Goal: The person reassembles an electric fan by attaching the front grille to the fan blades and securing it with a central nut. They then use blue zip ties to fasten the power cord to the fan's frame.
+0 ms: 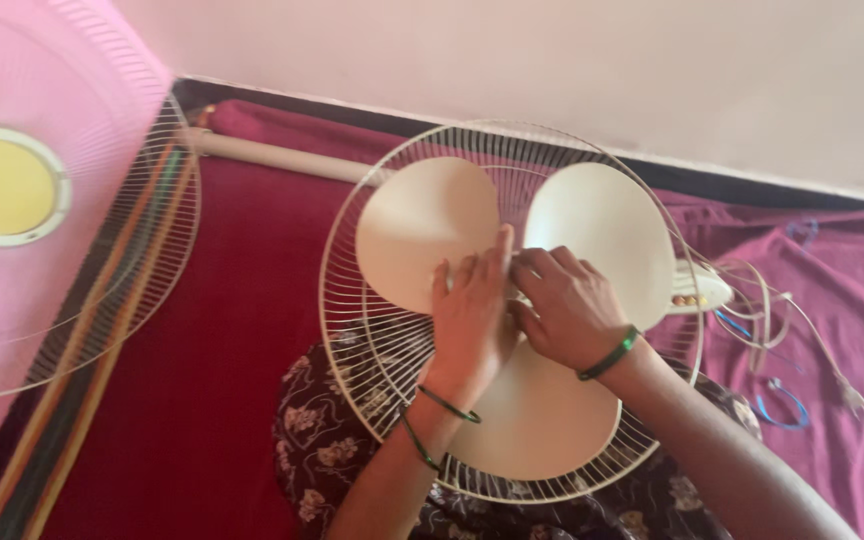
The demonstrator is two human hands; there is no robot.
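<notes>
Both hands pressed on the middle of the fan blades [512, 300]: left hand [470, 318] laid flat with fingers straight, holding nothing; right hand [564, 305] curled over the hub, grip closed on it as far as can be seen. Sitting inside the back wire guard [372, 330], over the lap, near the middle of the red bed [222, 330]. Front guard [137, 250] still off, lying at the left edge. Cord [802, 340] loose on the right.

Both forearms angle up and in; left hand [472, 315] flat, fingers straight, right hand [564, 305] curled beside it, knuckles touching.
</notes>
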